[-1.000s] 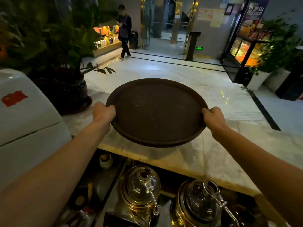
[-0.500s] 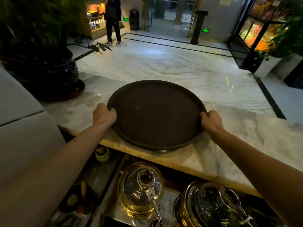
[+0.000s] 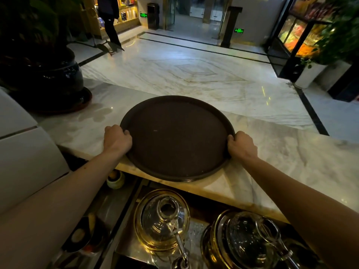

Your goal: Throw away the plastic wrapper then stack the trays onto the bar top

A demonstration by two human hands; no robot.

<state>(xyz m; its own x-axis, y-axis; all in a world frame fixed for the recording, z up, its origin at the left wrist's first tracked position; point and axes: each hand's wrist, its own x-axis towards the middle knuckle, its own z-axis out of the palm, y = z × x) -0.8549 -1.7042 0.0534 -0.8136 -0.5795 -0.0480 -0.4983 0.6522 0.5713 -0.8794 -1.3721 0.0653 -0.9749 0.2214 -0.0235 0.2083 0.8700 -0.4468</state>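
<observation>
A round dark brown tray (image 3: pixel 177 136) lies flat on the marble bar top (image 3: pixel 281 150), near its front edge. Thin rims of more trays show under its near edge, so it sits on a stack. My left hand (image 3: pixel 116 139) grips the tray's left rim with the fingers curled over it. My right hand (image 3: pixel 241 145) grips the right rim the same way. No plastic wrapper is in view.
A big dark plant pot (image 3: pixel 48 82) stands on the bar top at the left, beside a white appliance (image 3: pixel 21 144). Below the bar sit two glass teapots (image 3: pixel 163 218) on gold warmers. A person (image 3: pixel 108 18) stands far across the marble floor.
The tray has come down from the air onto the bar top, and both hands have stayed on its rim. The view has tilted downward.
</observation>
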